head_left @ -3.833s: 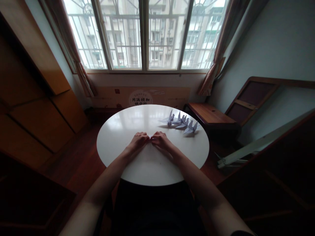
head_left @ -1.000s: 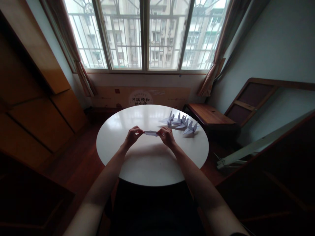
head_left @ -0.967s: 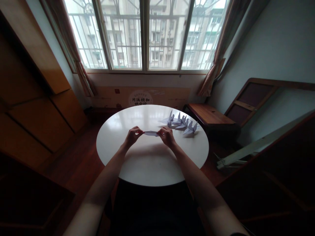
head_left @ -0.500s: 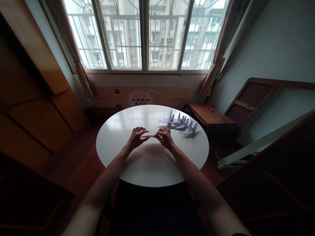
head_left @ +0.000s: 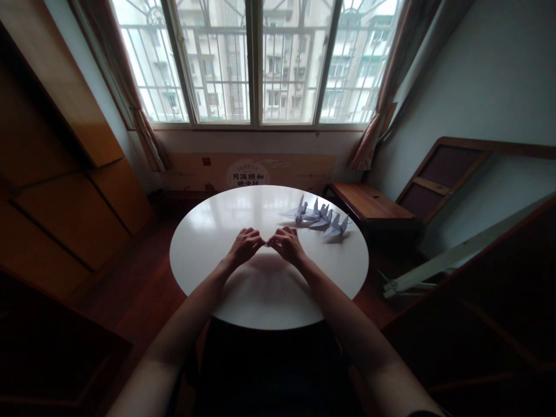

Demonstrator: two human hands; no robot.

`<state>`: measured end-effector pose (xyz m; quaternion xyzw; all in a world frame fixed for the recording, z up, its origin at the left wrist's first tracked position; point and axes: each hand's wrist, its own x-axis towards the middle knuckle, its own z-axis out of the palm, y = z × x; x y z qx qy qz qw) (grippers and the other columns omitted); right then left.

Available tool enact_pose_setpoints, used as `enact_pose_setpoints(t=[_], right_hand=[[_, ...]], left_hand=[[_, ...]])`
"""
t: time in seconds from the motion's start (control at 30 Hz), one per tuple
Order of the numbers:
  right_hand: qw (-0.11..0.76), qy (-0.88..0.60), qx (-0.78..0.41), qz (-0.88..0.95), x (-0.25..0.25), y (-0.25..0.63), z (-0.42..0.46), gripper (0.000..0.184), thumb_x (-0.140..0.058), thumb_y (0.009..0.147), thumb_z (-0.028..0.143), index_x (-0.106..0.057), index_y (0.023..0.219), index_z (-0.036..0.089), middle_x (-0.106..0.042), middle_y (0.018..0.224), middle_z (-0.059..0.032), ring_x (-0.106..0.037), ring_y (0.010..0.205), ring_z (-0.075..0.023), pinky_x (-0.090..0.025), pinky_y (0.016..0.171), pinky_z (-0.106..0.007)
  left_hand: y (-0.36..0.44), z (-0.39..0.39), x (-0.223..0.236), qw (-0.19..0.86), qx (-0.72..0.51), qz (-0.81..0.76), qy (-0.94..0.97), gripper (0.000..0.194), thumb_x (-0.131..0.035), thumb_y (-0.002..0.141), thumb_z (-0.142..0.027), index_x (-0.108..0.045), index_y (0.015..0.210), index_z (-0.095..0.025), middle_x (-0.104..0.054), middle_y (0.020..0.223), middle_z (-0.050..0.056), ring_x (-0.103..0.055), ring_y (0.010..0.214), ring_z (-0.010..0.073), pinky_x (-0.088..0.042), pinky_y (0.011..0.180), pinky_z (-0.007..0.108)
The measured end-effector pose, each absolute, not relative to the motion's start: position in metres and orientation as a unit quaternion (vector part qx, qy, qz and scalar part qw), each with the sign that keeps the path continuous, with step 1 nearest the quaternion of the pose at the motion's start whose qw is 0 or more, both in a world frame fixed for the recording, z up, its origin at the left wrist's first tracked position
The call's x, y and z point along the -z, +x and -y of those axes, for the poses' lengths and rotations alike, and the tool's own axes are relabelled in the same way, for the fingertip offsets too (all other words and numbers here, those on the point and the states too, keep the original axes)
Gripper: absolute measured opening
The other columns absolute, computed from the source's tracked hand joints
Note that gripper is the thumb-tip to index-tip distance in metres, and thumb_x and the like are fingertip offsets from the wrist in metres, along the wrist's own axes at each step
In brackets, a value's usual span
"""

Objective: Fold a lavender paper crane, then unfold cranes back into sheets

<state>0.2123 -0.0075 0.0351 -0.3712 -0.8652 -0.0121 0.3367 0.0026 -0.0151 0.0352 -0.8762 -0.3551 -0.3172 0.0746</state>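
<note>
Between my two hands is a small piece of folded paper [head_left: 266,244], pale in colour and mostly covered by my fingers. My left hand [head_left: 246,245] pinches its left end, and my right hand [head_left: 285,243] pinches its right end. Both hands are close together above the middle of the white round table [head_left: 269,307]. Several folded paper cranes [head_left: 321,217] stand in a row on the table's far right part, beyond my right hand. The fold shape of the paper I hold is hidden.
A low wooden bench [head_left: 369,202] stands behind the table on the right, near a leaning wooden frame [head_left: 447,168]. Wooden cabinets [head_left: 69,214] line the left side. Behind the table, a printed cardboard panel [head_left: 299,168] sits below the barred window [head_left: 286,69].
My left hand has shifted right, closer to my right hand, and its fingers have closed from a wider grip into a pinch. Less of the paper shows now. The cranes have stayed put.
</note>
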Motion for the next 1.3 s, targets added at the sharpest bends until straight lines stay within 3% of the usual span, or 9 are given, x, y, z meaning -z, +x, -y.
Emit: enact_pose_setpoints(t=[0.27,0.53,0.87,1.1,1.3], right_hand=[[0.318,-0.362,0.014,0.876,-0.039,0.214,0.011,0.022,-0.059,0.088,0.043,-0.075,0.097,0.031,-0.065,0.086,-0.0060,-0.049,0.087,-0.0215,-0.028,0.079,-0.037],[0.291,-0.347,0.025,0.891,-0.037,0.212,0.011,0.021,-0.055,0.092,0.036,-0.076,0.093,0.035,-0.066,0.084,-0.0034,-0.048,0.084,-0.0196,-0.025,0.076,-0.036],[0.277,-0.372,0.000,0.886,-0.040,0.214,0.011,0.026,-0.057,0.090,0.043,-0.077,0.089,0.028,-0.064,0.085,-0.0060,-0.046,0.085,-0.0197,-0.024,0.078,-0.034],[0.266,-0.365,0.013,0.892,-0.043,0.212,0.014,0.026,-0.053,0.094,0.034,-0.077,0.087,0.026,-0.065,0.083,-0.0056,-0.046,0.083,-0.0189,-0.024,0.075,-0.034],[0.270,-0.365,0.016,0.891,-0.042,0.211,0.013,0.029,-0.052,0.094,0.036,-0.077,0.084,0.025,-0.065,0.084,-0.0059,-0.046,0.083,-0.0191,-0.024,0.075,-0.034]], left_hand=[[0.003,0.017,-0.038,0.064,0.322,0.338,-0.882,0.023,-0.050,0.094,-0.025,-0.066,0.078,-0.019,-0.061,0.076,0.005,-0.051,0.078,0.0189,-0.041,0.074,0.033],[0.004,0.017,-0.036,0.064,0.320,0.325,-0.888,0.022,-0.052,0.093,-0.025,-0.067,0.079,-0.019,-0.061,0.076,0.005,-0.050,0.077,0.0185,-0.042,0.073,0.032],[0.000,0.015,-0.036,0.039,0.336,0.336,-0.879,0.024,-0.053,0.093,-0.025,-0.064,0.073,-0.017,-0.060,0.072,0.004,-0.049,0.074,0.0170,-0.041,0.069,0.029],[-0.004,0.013,-0.035,0.026,0.358,0.332,-0.872,0.023,-0.058,0.090,-0.031,-0.065,0.073,-0.018,-0.060,0.072,0.004,-0.050,0.073,0.0166,-0.041,0.067,0.028],[-0.006,0.012,-0.036,0.029,0.357,0.345,-0.868,0.033,-0.059,0.089,-0.038,-0.060,0.063,-0.017,-0.059,0.068,0.004,-0.048,0.070,0.0168,-0.039,0.064,0.028]])
